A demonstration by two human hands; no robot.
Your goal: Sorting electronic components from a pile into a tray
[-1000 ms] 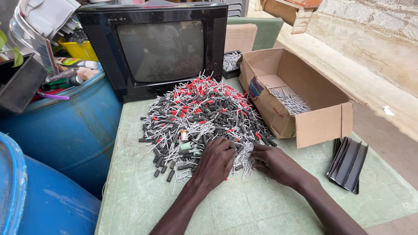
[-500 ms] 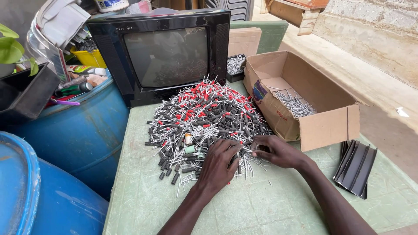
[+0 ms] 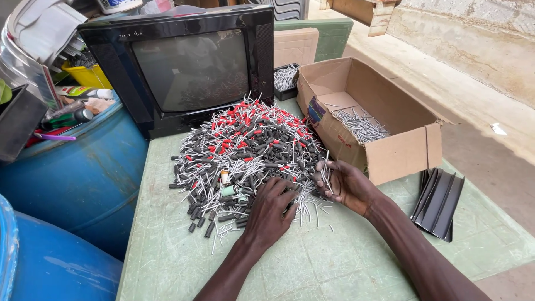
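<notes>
At the far left stand two blue drums: a near blue drum (image 3: 33, 267) at the lower edge and a larger blue barrel (image 3: 78, 178) behind it, whose top carries loose clutter, among it a yellow tub (image 3: 83, 75). To the right of these is the green tabletop (image 3: 312, 267), which carries everything else.

A black tube television (image 3: 184, 67) stands at the rear of the tabletop, screen facing the camera. Directly in front of it lies the pile of components (image 3: 245, 150): small dark cylinders with metal leads, red-tipped ones gathered toward the rear. The pile reaches from the television's base to the hands.

The left hand (image 3: 270, 209) lies palm down on the near edge of the pile. Its fingers (image 3: 281, 189) are spread and slightly curled, pressing on the parts; whether they grip any single part cannot be told.

The right hand (image 3: 345, 184) sits just beside it at the pile's right edge, palm turned partly up. Its fingers (image 3: 323, 173) are loosely curled around a few thin metal leads.

Behind the right hand an open cardboard box (image 3: 401, 156) rests on the tabletop and holds loose metal pins (image 3: 362, 125). A small black tray (image 3: 285, 81) of similar pins stands between the television and the box. At the right edge lie black angled strips (image 3: 437, 203), well apart from the pile.
</notes>
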